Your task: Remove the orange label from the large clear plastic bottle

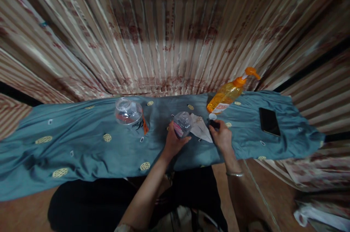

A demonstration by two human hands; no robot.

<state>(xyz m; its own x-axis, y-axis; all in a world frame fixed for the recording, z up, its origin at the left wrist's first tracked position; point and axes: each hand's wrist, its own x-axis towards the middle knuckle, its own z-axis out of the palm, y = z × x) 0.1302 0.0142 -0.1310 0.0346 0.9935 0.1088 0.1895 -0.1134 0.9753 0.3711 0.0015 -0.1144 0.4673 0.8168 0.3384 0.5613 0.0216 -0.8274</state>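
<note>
A clear plastic bottle (182, 124) with a pink label is gripped by my left hand (175, 142), whose fingers wrap round its near side. Just right of it, a crumpled white cloth (201, 128) lies on the blue-green cloth cover (90, 151). My right hand (222, 137) is closed on a small black object (214, 124), too small to identify. Touching or just beyond that object is a small white round piece (212, 116). An orange pump bottle (226, 95) stands behind my right hand.
A larger clear plastic container (129, 115) with black lettering sits at the left. On the right lies a dark phone (269, 121). A striped curtain (169, 35) hangs along the far edge of the covered surface.
</note>
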